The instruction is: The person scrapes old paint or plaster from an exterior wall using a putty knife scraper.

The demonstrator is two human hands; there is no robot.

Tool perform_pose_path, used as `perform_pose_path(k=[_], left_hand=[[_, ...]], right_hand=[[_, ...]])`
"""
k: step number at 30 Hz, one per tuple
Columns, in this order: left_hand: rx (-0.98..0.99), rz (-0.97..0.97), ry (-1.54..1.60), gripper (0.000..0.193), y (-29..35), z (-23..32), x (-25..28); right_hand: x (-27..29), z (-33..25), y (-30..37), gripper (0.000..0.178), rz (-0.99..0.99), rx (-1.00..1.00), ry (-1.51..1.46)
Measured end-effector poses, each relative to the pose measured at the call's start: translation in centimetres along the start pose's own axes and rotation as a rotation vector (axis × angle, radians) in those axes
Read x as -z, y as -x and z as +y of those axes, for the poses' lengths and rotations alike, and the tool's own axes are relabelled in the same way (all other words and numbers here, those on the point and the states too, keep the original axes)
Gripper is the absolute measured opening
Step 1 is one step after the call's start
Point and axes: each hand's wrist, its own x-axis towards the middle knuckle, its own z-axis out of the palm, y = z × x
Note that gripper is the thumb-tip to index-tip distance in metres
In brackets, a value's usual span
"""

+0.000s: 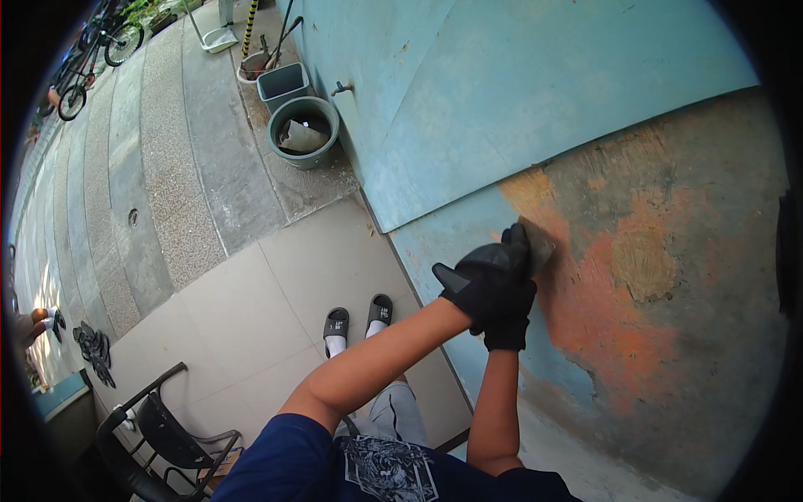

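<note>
Both my hands wear black gloves and come together against the wall [468,251], right of the picture's middle. My left hand [485,280] reaches across from the lower left, its thumb sticking out to the left. My right hand [508,322] comes up from below and overlaps it. Beyond the fingers shows a flat greyish plate [544,248], like a scraper blade, lying against the wall; both hands seem closed on it, though its handle is hidden. Around it, light-blue paint borders a bare patch [619,293] of orange, red and grey.
A raised blue panel edge [468,192] runs above my hands. Grey tiles [242,309] lie under my sandals [379,309]. A black chair [171,431] stands at lower left. Along the wall are a tap [341,88], a round bucket [303,159] and a square bin [283,82].
</note>
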Motion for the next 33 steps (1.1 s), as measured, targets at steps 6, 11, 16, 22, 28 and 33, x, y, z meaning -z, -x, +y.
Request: perform_pose_path(k=[6, 11, 16, 22, 28, 33], left_hand=[[0.036, 0.037, -0.058, 0.072, -2.2, -1.0, 1.1], [-0.126, 0.123, 0.006, 0.068, -1.1, 0.4, 0.3], [0.023, 0.099, -0.051, 0.067, -2.3, -0.5, 1.3], [0.014, 0.073, 0.04, 0.067, -2.3, 1.7, 1.8], [-0.175, 0.208, -0.03, 0.066, -1.8, 2.1, 1.4], [-0.012, 0.084, 0.081, 0.066, -2.2, 1.2, 1.3]], right_hand=[[1.1, 1.2, -0.1, 0.063, -0.223, -0.083, 0.078], [2.0, -1.5, 1.3, 0.023, 0.074, -0.233, -0.454], [1.2, -0.4, 0.8, 0.022, -0.037, -0.125, 0.228], [1.7, -0.3, 0.6, 0.022, 0.024, -0.003, 0.276], [1.7, -0.5, -0.4, 0.023, 0.045, -0.026, 0.145], [3.2, -2.1, 0.4, 0.024, -0.006, -0.243, -0.122]])
